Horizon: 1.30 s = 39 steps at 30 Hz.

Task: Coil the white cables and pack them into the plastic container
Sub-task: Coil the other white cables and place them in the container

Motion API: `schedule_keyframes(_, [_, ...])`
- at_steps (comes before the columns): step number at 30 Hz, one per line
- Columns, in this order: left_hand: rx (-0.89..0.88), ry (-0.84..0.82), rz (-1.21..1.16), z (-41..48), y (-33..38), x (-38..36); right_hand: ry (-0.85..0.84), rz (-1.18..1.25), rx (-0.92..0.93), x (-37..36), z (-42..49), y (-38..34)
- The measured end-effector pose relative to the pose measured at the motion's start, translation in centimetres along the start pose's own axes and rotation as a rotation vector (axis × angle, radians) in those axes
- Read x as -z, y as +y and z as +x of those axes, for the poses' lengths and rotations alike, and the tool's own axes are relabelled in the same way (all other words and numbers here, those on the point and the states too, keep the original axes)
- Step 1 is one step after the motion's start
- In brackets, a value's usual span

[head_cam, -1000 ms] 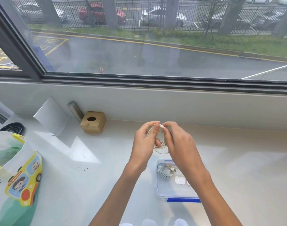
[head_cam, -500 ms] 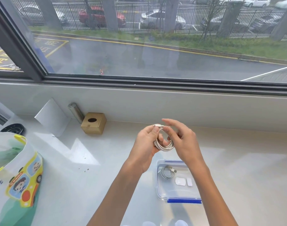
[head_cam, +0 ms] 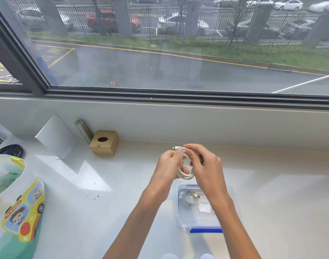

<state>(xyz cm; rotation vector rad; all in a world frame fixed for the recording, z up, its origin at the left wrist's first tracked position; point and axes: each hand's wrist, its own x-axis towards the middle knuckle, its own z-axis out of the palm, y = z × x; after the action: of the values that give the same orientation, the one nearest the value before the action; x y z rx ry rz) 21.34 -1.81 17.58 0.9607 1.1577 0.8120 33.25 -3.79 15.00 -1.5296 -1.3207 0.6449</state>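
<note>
White cable [head_cam: 185, 173], wound into an upright coil, is held above the far edge of the plastic container [head_cam: 179, 212]. Its left side is gripped by the left hand [head_cam: 168, 165], with the thumb pressed beside the plug end [head_cam: 176, 147] on top. Its right side is pinched by curled fingers of the right hand [head_cam: 207, 170]. The container lies below, toward the wrists.

white ledge [head_cam: 107, 186] | plastic container [head_cam: 195, 220] (blue clip) | wooden box [head_cam: 104, 143] | cartoon bag [head_cam: 20, 212] | black disc [head_cam: 9, 151]

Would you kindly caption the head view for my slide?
The left hand and right hand hold a coiled white cable near a plastic container holding a second coiled cable.
</note>
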Motion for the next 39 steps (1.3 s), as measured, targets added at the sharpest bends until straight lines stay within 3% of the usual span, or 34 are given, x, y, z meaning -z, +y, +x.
schedule_keyframes(4, [-0.038, -0.035, 0.009, 0.1, 0.3, 0.1, 0.056, 0.093, 0.018, 0.2, 0.1, -0.2])
schedule_keyframes(11, [-0.055, -0.098, -0.184, 0.4, 0.3, -0.8, 0.19, 0.246, -0.005, -0.3, 0.2, -0.4])
schedule_keyframes(17, [-0.05, -0.191, -0.186, 1.1, 1.1, -0.5, 0.051, 0.26, -0.011, 1.4, 1.4, 0.0])
schedule_keyframes(22, [0.045, -0.157, -0.193, 1.5, 0.9, -1.3, 0.043, 0.268, -0.087, 1.5, 1.2, 0.4])
schedule_keyframes(25, [-0.007, -0.061, -0.13, 1.8, 0.4, -2.0, -0.024, 0.35, -0.126, 1.9, 0.9, 0.4])
schedule_keyframes(28, [-0.102, -0.069, -0.059, 1.9, 0.0, -2.3, -0.095, 0.218, -0.094, 2.1, 0.7, 0.4])
schedule_keyframes(33, [-0.037, -0.454, -0.201, 2.3, 0.3, -0.3, -0.137, 0.23, -0.06, 3.5, 1.1, 0.5])
schedule_keyframes(35, [-0.068, -0.412, -0.269, 2.2, 0.2, -0.4, -0.145, 0.21, -0.059, 3.8, 1.2, 0.5])
schedule_keyframes(37, [-0.09, -0.262, -0.311, 2.1, -0.2, -1.2, -0.117, 0.035, -0.023, 3.5, 1.1, 0.5])
schedule_keyframes(39, [-0.109, -0.212, -0.32, 2.3, -0.8, -1.6, -0.086, -0.104, 0.017, 3.1, 0.9, 0.6])
